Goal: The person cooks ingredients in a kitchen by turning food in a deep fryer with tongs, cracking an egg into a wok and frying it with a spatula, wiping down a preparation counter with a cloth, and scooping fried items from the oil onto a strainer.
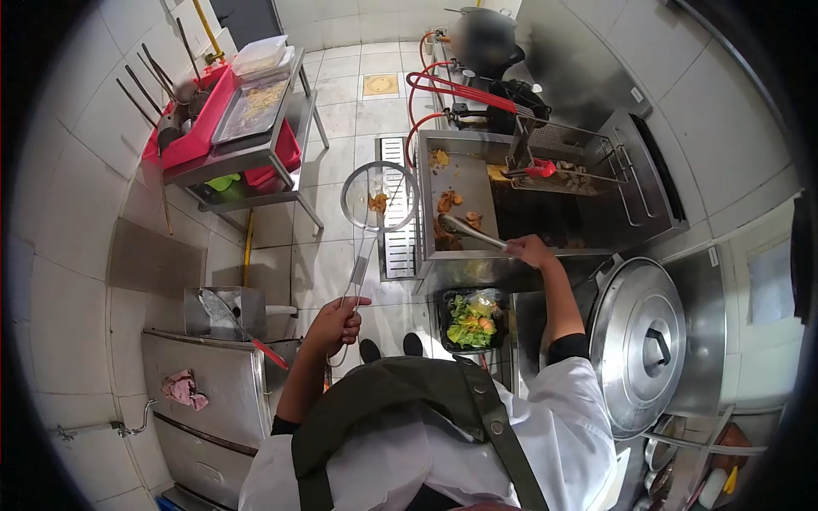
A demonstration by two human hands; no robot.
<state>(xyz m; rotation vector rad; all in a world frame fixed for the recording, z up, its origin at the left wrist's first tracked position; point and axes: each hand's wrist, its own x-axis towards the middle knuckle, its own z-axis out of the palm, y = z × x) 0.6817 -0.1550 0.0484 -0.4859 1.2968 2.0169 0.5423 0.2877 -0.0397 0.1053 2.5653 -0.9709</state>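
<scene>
From where I stand, the left hand (334,327) has its fingers closed round the thin handle of a wire strainer (381,228); the strainer hangs out past the left edge of the fryer (436,278), above the floor drain (399,255), and a few browned bits (377,203) lie in its bowl. The right hand (530,251) is over the near edge of the fryer, fingers wrapped round the end of some metal tongs (486,237); their tips reach leftward, down among the fried pieces (449,201) near the near left corner; whether the tips pinch one, I cannot tell.

More of those pieces sit towards the far left corner; to their right is dark oil (532,213); a wire basket (567,149) with long red handles lies across the far right part, and a red-handled tool (541,169) rests over it. Below the fryer's near edge is a black bin (474,347) of leafy scraps (471,320); just right of the fryer's near right corner stands a big round lid (626,366).
</scene>
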